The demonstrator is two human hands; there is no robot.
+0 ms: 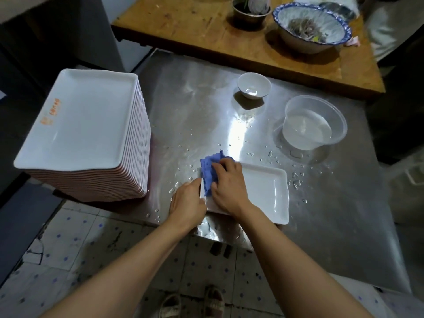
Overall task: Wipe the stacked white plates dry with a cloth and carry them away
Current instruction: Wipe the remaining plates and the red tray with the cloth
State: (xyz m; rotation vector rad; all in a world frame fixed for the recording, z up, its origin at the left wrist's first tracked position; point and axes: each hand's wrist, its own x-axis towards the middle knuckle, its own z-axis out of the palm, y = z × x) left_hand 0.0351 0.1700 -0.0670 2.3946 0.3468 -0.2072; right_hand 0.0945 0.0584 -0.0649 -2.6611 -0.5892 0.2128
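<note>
**Blue cloth pressed to one end of a single white plate**

The fingers of the right hand (226, 182) were curled together and bore down on a crumpled blue cloth (210, 172), pinning it against the left end of a rectangular white plate (263, 191). The left hand (187, 203) lay beside it, its fingers closed over the plate's left rim, thumb toward the cloth; how tightly it gripped could not be told. Both bare forearms reached in from the bottom of the view.

The plate lay flat, face up, on a steel table (206, 111), near the table's front edge. Its long axis ran left to right, tilting slightly away from the viewer at the left end, and its right end pointed toward the table's right side. Water drops were scattered on the steel around it.

To the left, well apart from the single plate, a tall stack of plates (91, 125) stood at the table's left edge, the top one face up with orange print near its left rim; the stack's long axis ran from near to far. Farther back stood a small white bowl (253, 86), and to its right a clear plastic tub (314, 122) holding water. Behind the steel top, a wooden table (195, 26) carried a blue-rimmed bowl (312, 26) and a dark metal bowl (249, 11).
</note>
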